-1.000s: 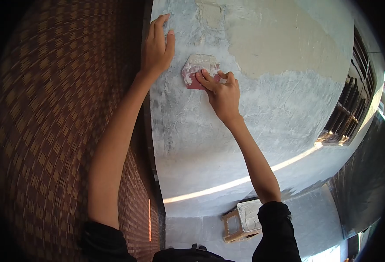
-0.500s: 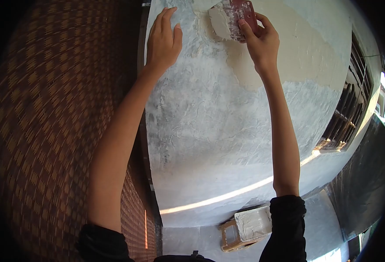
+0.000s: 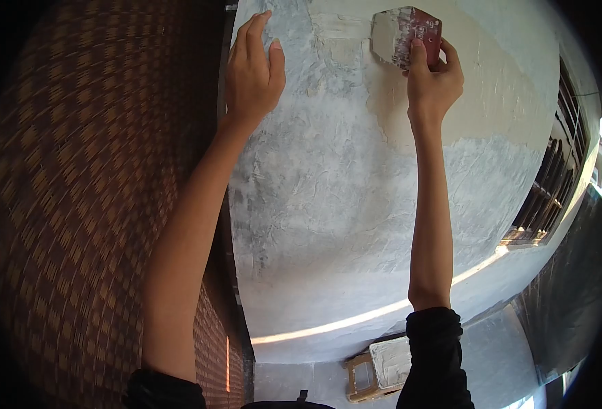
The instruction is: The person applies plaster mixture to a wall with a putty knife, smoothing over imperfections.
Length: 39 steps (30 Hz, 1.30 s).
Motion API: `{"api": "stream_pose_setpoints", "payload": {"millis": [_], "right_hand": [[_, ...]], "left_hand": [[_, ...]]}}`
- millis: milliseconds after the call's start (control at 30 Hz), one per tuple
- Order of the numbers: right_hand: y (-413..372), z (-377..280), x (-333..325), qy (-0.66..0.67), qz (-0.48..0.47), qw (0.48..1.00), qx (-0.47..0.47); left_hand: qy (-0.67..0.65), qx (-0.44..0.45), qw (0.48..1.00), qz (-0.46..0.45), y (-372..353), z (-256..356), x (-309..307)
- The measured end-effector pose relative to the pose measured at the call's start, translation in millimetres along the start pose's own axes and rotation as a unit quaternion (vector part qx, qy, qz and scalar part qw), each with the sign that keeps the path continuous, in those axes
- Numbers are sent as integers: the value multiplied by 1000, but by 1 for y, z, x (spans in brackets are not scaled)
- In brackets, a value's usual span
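My right hand (image 3: 434,80) grips the dark red end of a hexagonal scraper (image 3: 402,37) near the top of the view. Pale paste covers the scraper's left part, which lies against the grey wall (image 3: 314,177). Beige filler (image 3: 492,88) coats the upper right of the wall, and a thin pale patch shows left of the scraper. My left hand (image 3: 255,71) is raised at the wall's left edge, fingers apart and holding nothing.
Woven matting (image 3: 89,170) fills the left side. On the floor below stands a brown stool (image 3: 361,378) bearing a tray (image 3: 389,361) with pale paste. A barred window (image 3: 543,184) is at the right, beside dark sheeting (image 3: 574,273).
My right hand and the scraper have moved right and slightly down, uncovering a pale patch on the wall. My left hand has hardly moved.
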State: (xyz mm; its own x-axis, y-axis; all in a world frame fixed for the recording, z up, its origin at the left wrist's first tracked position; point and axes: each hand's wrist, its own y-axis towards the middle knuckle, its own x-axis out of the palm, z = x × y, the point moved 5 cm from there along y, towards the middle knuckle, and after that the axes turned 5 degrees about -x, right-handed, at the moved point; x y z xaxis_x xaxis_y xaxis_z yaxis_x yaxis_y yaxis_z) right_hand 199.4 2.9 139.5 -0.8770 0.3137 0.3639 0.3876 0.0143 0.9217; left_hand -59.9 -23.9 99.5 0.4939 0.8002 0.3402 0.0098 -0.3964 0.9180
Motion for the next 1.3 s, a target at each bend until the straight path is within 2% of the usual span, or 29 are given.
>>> {"api": "stream_pose_setpoints", "payload": {"millis": [100,200,267,333,400,467,533,600,667,733,800,867,900,933,1000,1033,1067,1133,1200,1267,1300], "right_hand": [[-6,-15,22,63,-47,996,-53],[-26,-26,51,10,-137,987,-80],[-20,-11,34,-36,-119,988,-86],[-7,12,7,11,-32,999,-18],[-3,4,2,0,-17,1000,10],[-7,-10,24,67,-66,995,-43],[-21,-23,54,6,-171,982,-79],[-11,-10,53,-64,-143,981,-118],[6,-1,33,-56,-94,992,-68],[17,-7,28,-20,-76,995,-65],[16,-20,37,25,-104,993,-56],[2,-16,69,94,-172,980,-25],[1,-13,71,25,-188,982,1],[2,-10,67,26,-189,982,3],[11,-19,39,-55,-43,994,-88],[11,-13,33,-20,-30,999,-34],[8,-18,36,-20,-30,999,-35],[-8,-32,52,-8,-92,992,-84],[-18,-20,54,-31,-130,987,-92],[-6,4,26,-65,-34,993,-91],[-3,4,8,-45,-3,998,-52]], "left_hand": [[1,-2,1000,-1,0,1,-1],[-2,-19,1000,-10,1,1,-4],[-4,-18,1000,-5,0,1,-4],[-4,-19,1000,5,0,-1,-3],[-12,-9,1000,17,0,0,-2],[-15,-15,1000,17,0,0,-3],[-18,-19,1000,16,1,1,-3],[-27,-17,999,19,0,0,-5],[-19,-18,999,20,-1,1,-4],[-11,-16,1000,22,1,-1,-3],[-12,-17,1000,23,0,-1,-3],[-23,-18,999,27,0,-1,-3],[-34,-17,999,30,0,-1,-5],[-33,-18,999,29,-1,0,-5],[-8,-20,1000,13,-2,-2,-4],[-8,-19,1000,17,0,-4,-3],[-13,-16,1000,18,0,-4,-3],[-23,-18,999,15,-2,-3,-2],[-27,-27,999,22,0,-2,-6],[-27,-25,999,24,-2,1,-6],[-24,-20,999,31,-1,1,-5]]}}
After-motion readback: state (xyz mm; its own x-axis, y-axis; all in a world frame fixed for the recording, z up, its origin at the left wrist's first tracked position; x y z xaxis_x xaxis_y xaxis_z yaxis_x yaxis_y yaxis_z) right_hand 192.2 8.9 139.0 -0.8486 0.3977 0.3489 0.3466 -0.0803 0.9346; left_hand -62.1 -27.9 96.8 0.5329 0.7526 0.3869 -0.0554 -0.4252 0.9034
